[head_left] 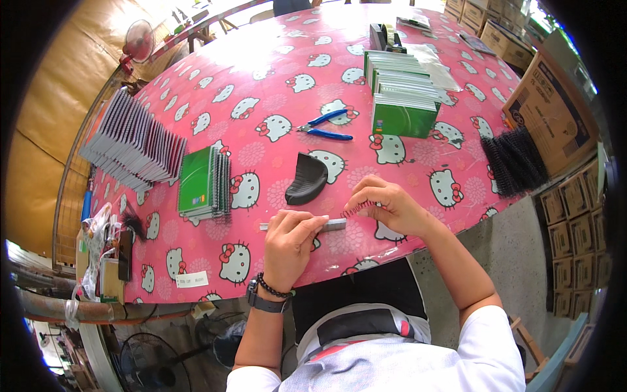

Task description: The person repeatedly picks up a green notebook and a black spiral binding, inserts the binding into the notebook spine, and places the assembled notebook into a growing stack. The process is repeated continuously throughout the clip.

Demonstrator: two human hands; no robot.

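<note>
My left hand (287, 240) grips a thin notebook (337, 225), seen nearly edge-on just above the near side of the table. Between its fingertips my right hand (392, 206) pinches a dark spiral binding coil (356, 210), whose free end reaches toward the notebook's right end; whether they touch I cannot tell. Beyond both hands lies a black curved wedge-shaped piece (308, 180). Farther off rests a pair of cutting pliers (328, 132) with blue handles, its jaws pointing left. A short stack of green spiral notebooks (198, 181) sits to the left of my left hand.
A pink patterned cloth (255, 155) covers the table. Spiral-bound notebooks (136, 145) pile up at the left, and green booklets (405, 117) stand in rows at the far right. Loose black coils (514, 161) lie by a cardboard box (550, 108). A white label (191, 279) lies near the front edge.
</note>
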